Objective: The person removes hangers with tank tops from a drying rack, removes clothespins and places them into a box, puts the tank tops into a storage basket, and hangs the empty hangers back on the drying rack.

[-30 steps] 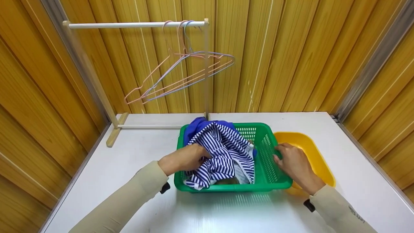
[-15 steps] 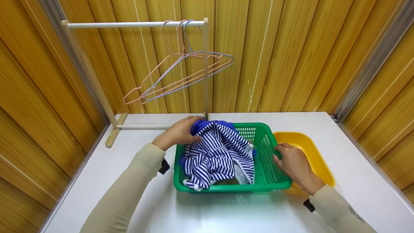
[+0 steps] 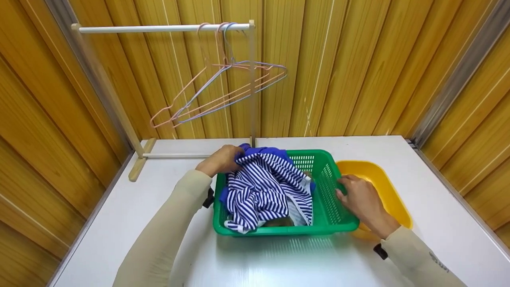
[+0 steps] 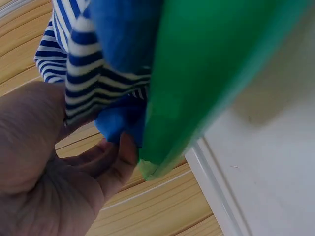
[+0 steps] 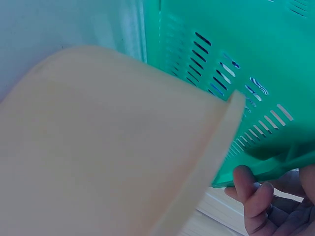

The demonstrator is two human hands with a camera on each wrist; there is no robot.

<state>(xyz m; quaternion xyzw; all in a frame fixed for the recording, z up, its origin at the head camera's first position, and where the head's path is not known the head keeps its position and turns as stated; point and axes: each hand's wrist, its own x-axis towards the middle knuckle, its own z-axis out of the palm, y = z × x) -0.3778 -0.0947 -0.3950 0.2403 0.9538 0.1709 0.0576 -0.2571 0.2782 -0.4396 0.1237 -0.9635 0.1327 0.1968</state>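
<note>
A green plastic basket (image 3: 279, 230) holds a crumpled navy-and-white striped shirt (image 3: 263, 183) with a blue garment (image 3: 269, 151) bunched behind and under it. My left hand (image 3: 225, 158) is at the basket's back left corner, fingers bent around the edge of the blue garment (image 4: 118, 120). In the left wrist view, striped cloth (image 4: 86, 73) hangs against that hand beside the green wall. My right hand (image 3: 360, 197) grips the basket's right rim; fingers (image 5: 256, 199) curl at the rim in the right wrist view. Part of a brownish item (image 3: 279, 221) shows beneath the shirt.
A yellow tub (image 3: 392, 195) stands right of the basket, partly behind my right hand. Behind on the left is a rack (image 3: 159, 28) with pink and blue hangers (image 3: 223, 91) on its rod. Wood-patterned walls (image 3: 342, 67) enclose the white table (image 3: 183, 167).
My left hand has left the shirt's left side, moved back to the far left corner and closed its fingers on the blue garment. My right hand stays on the rim.
</note>
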